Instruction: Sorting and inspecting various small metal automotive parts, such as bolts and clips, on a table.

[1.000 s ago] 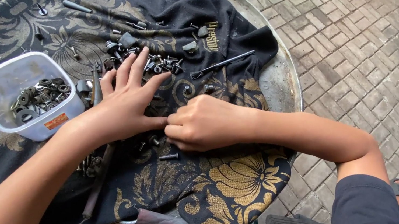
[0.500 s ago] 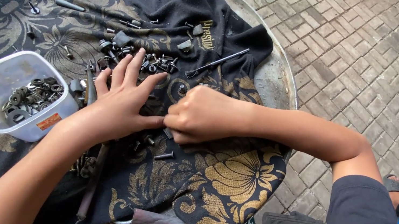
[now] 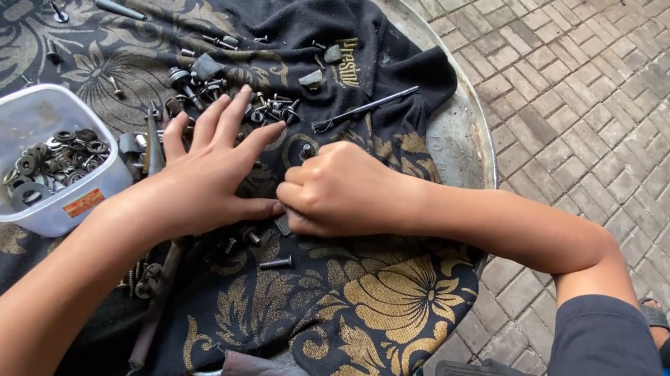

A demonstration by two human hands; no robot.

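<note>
Our left hand (image 3: 209, 178) lies flat, fingers spread, pinning the patterned cloth (image 3: 302, 313). Our right hand (image 3: 344, 188) is curled; we cannot tell whether it grips the small bolts (image 3: 275, 264) nearby.

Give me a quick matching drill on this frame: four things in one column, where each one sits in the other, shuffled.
Things:
1. plastic tub
2. left hand
3. right hand
4. thin rod

Places:
A. curled into a fist on the cloth, near the middle of the view
B. at the left, holding dark washers
C. spread flat, fingers toward the bolt pile
D. lying beyond the fist, toward the round metal top's right rim

Pairs: 1-B, 2-C, 3-A, 4-D
</note>
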